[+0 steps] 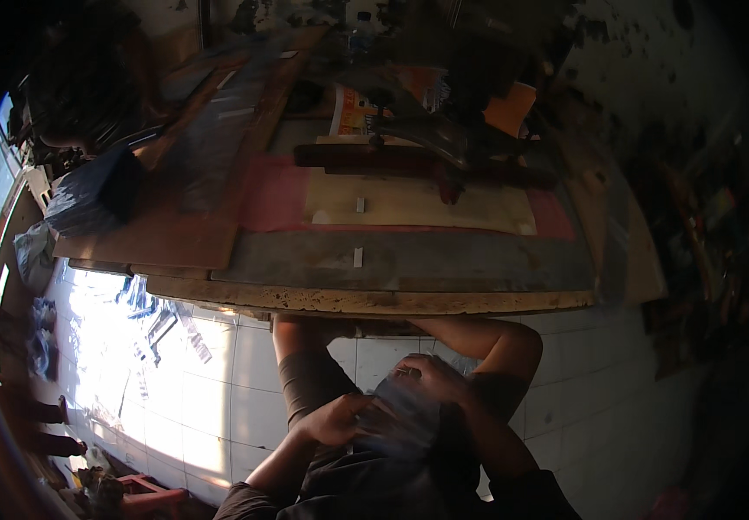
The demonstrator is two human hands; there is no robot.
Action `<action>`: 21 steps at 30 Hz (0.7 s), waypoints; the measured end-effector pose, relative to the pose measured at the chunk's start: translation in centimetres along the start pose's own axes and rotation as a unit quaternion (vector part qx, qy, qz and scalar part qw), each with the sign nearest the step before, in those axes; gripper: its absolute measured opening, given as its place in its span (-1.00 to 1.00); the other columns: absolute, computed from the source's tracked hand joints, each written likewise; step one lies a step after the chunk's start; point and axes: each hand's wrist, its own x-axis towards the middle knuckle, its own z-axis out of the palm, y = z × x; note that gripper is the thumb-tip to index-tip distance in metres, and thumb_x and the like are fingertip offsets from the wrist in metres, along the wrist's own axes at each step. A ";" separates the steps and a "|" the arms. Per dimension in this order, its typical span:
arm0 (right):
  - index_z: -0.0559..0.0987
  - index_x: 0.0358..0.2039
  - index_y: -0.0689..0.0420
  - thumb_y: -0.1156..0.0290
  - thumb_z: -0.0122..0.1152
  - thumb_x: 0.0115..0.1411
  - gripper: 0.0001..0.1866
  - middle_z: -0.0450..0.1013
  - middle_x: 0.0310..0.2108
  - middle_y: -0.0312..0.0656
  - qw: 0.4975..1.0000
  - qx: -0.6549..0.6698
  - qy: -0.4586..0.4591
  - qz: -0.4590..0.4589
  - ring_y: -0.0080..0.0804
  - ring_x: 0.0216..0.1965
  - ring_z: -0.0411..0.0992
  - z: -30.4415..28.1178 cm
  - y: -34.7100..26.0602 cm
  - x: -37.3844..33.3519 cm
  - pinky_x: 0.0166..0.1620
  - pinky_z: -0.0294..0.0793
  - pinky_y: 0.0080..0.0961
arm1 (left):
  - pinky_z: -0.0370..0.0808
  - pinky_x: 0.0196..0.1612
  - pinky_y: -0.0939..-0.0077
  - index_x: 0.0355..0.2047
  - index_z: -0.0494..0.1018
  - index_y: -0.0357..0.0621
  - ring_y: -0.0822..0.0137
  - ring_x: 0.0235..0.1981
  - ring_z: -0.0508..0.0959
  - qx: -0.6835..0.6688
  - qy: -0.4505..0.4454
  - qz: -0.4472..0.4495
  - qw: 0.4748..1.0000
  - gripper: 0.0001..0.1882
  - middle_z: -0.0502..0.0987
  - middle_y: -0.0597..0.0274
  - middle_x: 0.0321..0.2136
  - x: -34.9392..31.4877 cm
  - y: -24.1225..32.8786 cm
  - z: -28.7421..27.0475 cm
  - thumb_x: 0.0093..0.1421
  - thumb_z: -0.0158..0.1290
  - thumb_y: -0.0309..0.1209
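Observation:
Both hands are low over my lap, in front of the workbench. My left hand (337, 419) is closed, its fingers pinching the left side of a dark greyish, filmy-looking thing (400, 422). That thing is smeared by motion, so its kind cannot be made out. At its upper right, my right hand (431, 379) has its fingers curled in around the top of it. On the bench lies a cream sheet (426, 204) over a pink one (275, 192). Two small white pieces sit there, one on the cream sheet (360, 205), the other on the grey board (358, 257) nearer me.
The workbench (374, 300) has a rough wooden front edge. Across its back stretches a dark red bar (357, 159) beneath a dark metal arm (426, 134). Brown boards (166, 225) and a dark blue bundle (97, 191) are at left. A red stool (149, 496) stands lower left.

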 end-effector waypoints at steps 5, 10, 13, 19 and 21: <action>0.60 -0.17 0.13 0.39 0.29 0.25 -0.83 0.57 -0.40 -0.20 0.977 -0.175 0.067 0.098 -0.34 -0.35 0.59 -9.1 -5.6 -0.9 -0.17 0.56 -0.36 | 0.48 0.13 0.36 0.07 0.45 -0.38 0.28 0.03 0.59 -0.006 0.125 0.022 0.992 -0.55 0.63 0.07 -0.07 2.2 -4.8 0.1 0.12 0.00 -0.64; 0.60 -0.15 0.08 0.45 0.33 0.21 -0.81 0.54 -0.31 -0.25 0.974 -0.191 0.123 -0.016 -0.32 -0.33 0.58 -14.9 -15.6 -3.3 -0.28 0.56 -0.34 | 0.52 0.10 0.38 0.07 0.43 -0.39 0.29 -0.04 0.63 -0.067 0.221 -0.034 0.972 -0.64 0.64 0.05 -0.08 5.0 -5.9 0.6 0.25 0.01 -0.61; 0.60 -0.17 0.07 0.51 0.41 0.11 -0.74 0.54 -0.34 -0.28 0.976 -0.170 0.047 -0.130 -0.36 -0.34 0.59 -16.4 -20.0 -4.5 -0.29 0.56 -0.39 | 0.52 0.13 0.39 0.09 0.41 -0.40 0.27 -0.04 0.64 -0.130 0.225 -0.039 0.965 -0.66 0.62 0.06 -0.07 5.7 -7.6 0.9 0.30 -0.02 -0.60; 0.59 -0.19 0.10 0.58 0.45 0.04 -0.69 0.54 -0.35 -0.25 0.933 -0.194 0.186 -0.239 -0.41 -0.34 0.57 -19.0 -23.6 -1.6 -0.29 0.55 -0.44 | 0.53 0.14 0.36 0.10 0.39 -0.39 0.23 0.01 0.63 -0.136 0.240 -0.040 0.960 -0.64 0.58 0.04 -0.01 5.7 -6.8 1.8 0.31 0.02 -0.56; 0.58 -0.14 0.07 0.54 0.44 0.06 -0.66 0.54 -0.34 -0.28 0.905 -0.242 0.245 -0.249 -0.41 -0.35 0.56 -19.9 -23.4 1.6 -0.25 0.50 -0.39 | 0.54 0.13 0.36 0.10 0.40 -0.39 0.23 0.01 0.63 -0.132 0.246 -0.023 0.960 -0.64 0.59 0.04 -0.03 5.2 -7.2 1.6 0.31 0.02 -0.55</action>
